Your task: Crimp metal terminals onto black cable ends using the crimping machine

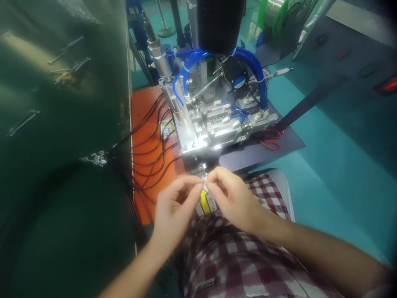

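My left hand [173, 207] and my right hand [231, 198] meet fingertip to fingertip over the front edge of the bench machine [217, 128]. Both are closed in a pinch, thumb against forefinger. Whatever lies between the fingertips is too small to make out. Just beneath them shows a yellow and white label [208, 202] with printed characters. Directly beyond the fingers sits a small metal fixture [198, 169] at the machine's front. The machine carries metal slides, thick blue hoses [259, 70] and thin blue air tubes.
Black cables [155, 145] run across the orange plate [145, 120] onto the dark green table [62, 207] at left. Small metal parts [97, 158] lie there in a pile, with several more farther back. A green wire spool [271, 18] stands at the back right. Red wire [271, 140] loops beside the machine.
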`<state>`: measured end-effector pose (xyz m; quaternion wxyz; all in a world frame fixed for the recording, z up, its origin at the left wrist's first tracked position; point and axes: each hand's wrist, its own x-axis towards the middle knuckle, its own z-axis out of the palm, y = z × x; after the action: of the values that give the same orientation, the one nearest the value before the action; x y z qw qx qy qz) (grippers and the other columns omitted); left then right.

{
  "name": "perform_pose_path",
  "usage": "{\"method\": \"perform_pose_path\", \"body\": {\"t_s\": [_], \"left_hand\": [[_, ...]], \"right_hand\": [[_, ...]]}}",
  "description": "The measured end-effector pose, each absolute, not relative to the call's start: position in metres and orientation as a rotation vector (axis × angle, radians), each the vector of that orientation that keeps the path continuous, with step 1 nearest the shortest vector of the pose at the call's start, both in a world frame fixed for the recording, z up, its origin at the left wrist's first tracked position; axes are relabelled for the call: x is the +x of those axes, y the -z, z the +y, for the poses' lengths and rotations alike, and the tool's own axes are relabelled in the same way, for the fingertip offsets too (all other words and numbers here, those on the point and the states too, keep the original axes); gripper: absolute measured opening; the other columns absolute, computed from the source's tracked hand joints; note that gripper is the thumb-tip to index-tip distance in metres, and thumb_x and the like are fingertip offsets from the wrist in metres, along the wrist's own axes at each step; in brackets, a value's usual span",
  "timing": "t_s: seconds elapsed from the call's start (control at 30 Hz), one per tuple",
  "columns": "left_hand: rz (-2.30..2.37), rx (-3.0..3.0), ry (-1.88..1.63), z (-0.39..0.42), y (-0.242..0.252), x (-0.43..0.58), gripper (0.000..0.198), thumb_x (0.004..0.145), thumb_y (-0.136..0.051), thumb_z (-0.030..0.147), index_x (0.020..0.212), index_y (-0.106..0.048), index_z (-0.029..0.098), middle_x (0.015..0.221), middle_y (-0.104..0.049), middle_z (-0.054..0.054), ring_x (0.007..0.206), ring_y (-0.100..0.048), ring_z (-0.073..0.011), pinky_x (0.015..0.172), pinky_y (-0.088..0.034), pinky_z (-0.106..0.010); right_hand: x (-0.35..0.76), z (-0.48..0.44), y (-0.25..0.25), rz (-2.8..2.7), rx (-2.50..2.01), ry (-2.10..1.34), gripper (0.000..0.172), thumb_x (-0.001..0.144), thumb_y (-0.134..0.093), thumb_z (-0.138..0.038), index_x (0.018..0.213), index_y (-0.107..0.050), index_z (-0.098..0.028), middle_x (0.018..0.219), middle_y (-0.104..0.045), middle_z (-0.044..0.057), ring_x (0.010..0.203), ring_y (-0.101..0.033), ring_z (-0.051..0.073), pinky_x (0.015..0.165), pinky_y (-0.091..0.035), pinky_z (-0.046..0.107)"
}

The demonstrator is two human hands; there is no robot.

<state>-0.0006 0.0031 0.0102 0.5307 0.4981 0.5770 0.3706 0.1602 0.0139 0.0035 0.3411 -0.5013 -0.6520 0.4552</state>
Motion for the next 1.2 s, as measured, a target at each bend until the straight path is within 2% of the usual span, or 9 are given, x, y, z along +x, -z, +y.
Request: {"method": "perform_pose_path", "body": {"t_s": [0.13, 0.23, 0.3, 0.53, 0.63, 0.83, 0.97, 1.07, 1.2], "left_hand": [[1.373, 0.995, -0.888, 0.012, -0.012, 0.002, 0.02, 0.08, -0.07, 0.036, 0.081, -0.067, 0.016, 0.05, -0.048, 0.006, 0.045, -0.041, -0.006, 0.043, -0.034, -0.017], [1.375, 0.906, -0.902, 0.017, -0.01, 0.005, 0.019, 0.079, -0.071, 0.035, 0.077, -0.066, 0.017, 0.044, -0.039, 0.009, 0.041, -0.033, -0.004, 0.041, -0.031, -0.015], [1.375, 0.903, -0.921, 0.019, -0.008, 0.007, 0.018, 0.079, -0.072, 0.034, 0.076, -0.065, 0.017, 0.044, -0.038, 0.009, 0.04, -0.03, -0.0031, 0.041, -0.031, -0.014], [1.366, 0.846, -0.908, 0.027, -0.006, 0.002, 0.022, 0.075, -0.075, 0.039, 0.079, -0.068, 0.018, 0.044, -0.04, 0.008, 0.041, -0.035, -0.0038, 0.039, -0.03, -0.014], [1.346, 0.771, -0.889, 0.029, -0.006, 0.001, 0.023, 0.073, -0.077, 0.037, 0.074, -0.067, 0.016, 0.045, -0.042, 0.007, 0.042, -0.035, -0.0029, 0.041, -0.029, -0.014], [1.254, 0.669, -0.952, 0.027, -0.003, 0.002, 0.025, 0.071, -0.078, 0.036, 0.071, -0.065, 0.015, 0.044, -0.038, 0.008, 0.042, -0.03, -0.0019, 0.041, -0.025, -0.014], [1.294, 0.678, -0.902, 0.026, -0.003, 0.001, 0.027, 0.072, -0.077, 0.039, 0.076, -0.064, 0.016, 0.047, -0.047, 0.006, 0.042, -0.036, -0.0037, 0.041, -0.029, -0.015], [1.338, 0.701, -0.875, 0.027, -0.003, 0.0, 0.027, 0.075, -0.074, 0.041, 0.076, -0.064, 0.016, 0.046, -0.044, 0.007, 0.04, -0.037, -0.0045, 0.04, -0.031, -0.016], [1.335, 0.707, -0.858, 0.027, 0.0, -0.003, 0.026, 0.077, -0.072, 0.041, 0.076, -0.065, 0.016, 0.044, -0.04, 0.008, 0.039, -0.036, -0.0049, 0.038, -0.031, -0.016]], "right_hand": [[0.16, 0.021, -0.004, -1.672, -1.299, -1.2, 0.013, 0.091, -0.047, -0.015, 0.08, -0.051, -0.018, 0.077, -0.054, -0.001, 0.069, -0.052, 0.013, 0.065, -0.041, 0.027], [0.157, 0.026, 0.001, -1.579, -1.316, -1.283, 0.009, 0.089, -0.052, -0.021, 0.081, -0.055, -0.018, 0.073, -0.054, -0.002, 0.061, -0.051, 0.012, 0.059, -0.041, 0.027], [0.156, 0.029, 0.004, -1.529, -1.317, -1.291, 0.008, 0.087, -0.056, -0.023, 0.081, -0.056, -0.018, 0.071, -0.054, -0.003, 0.057, -0.048, 0.011, 0.056, -0.04, 0.026], [0.157, 0.033, 0.005, -1.563, -1.202, -1.122, 0.011, 0.088, -0.056, -0.018, 0.077, -0.056, -0.017, 0.075, -0.054, -0.001, 0.065, -0.05, 0.011, 0.059, -0.041, 0.025], [0.155, 0.034, 0.004, -1.604, -1.198, -1.049, 0.012, 0.087, -0.056, -0.016, 0.075, -0.056, -0.017, 0.073, -0.052, -0.001, 0.064, -0.049, 0.011, 0.059, -0.04, 0.026], [0.15, 0.034, 0.008, -1.408, -1.283, -1.419, 0.015, 0.09, -0.056, -0.023, 0.076, -0.055, -0.018, 0.07, -0.054, -0.002, 0.059, -0.05, 0.011, 0.053, -0.042, 0.024], [0.158, 0.033, 0.012, -1.554, -1.273, -1.122, 0.004, 0.087, -0.061, -0.017, 0.085, -0.063, -0.019, 0.081, -0.062, 0.0, 0.066, -0.055, 0.011, 0.059, -0.045, 0.024], [0.164, 0.032, 0.014, -1.659, -1.181, -0.817, 0.019, 0.085, -0.062, -0.01, 0.101, -0.066, -0.018, 0.094, -0.064, 0.004, 0.075, -0.059, 0.013, 0.061, -0.047, 0.024], [0.164, 0.028, 0.017, -1.807, -1.098, -0.701, 0.034, 0.087, -0.059, -0.006, 0.118, -0.064, -0.019, 0.097, -0.063, 0.006, 0.073, -0.059, 0.013, 0.063, -0.05, 0.026]]}}
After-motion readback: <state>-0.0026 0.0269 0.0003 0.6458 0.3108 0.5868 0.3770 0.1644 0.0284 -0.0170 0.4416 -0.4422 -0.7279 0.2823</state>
